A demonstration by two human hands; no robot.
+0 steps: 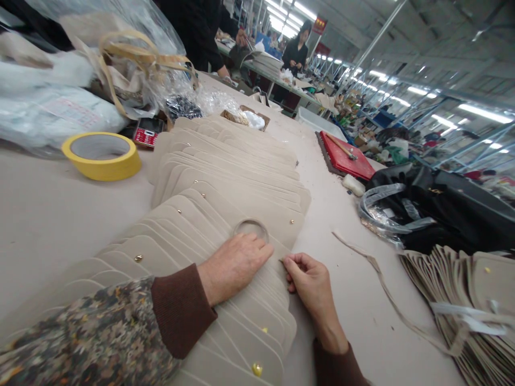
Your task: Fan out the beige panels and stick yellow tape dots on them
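Observation:
Overlapping beige bag panels [225, 187], some with small gold studs, fan out in a long row before me. My left hand [238, 265] lies over them, palm down, its fingers curled at a thin ring [257, 224] that looks like a narrow tape roll. The near part of that ring is hidden under the fingers. At the right edge of the panels, my right hand [308, 279] is closed in a pinch. A tiny dark tip shows at its thumb and forefinger; what it belongs to is too small to name.
A yellow tape roll [101, 156] lies left, near plastic-wrapped bundles [52, 102]. To the right are a red pad [348, 155] with a hammer [341, 146], a black bag [446, 201], a tied panel stack [450, 295] and a loose strap [382, 279]. People stand beyond the table.

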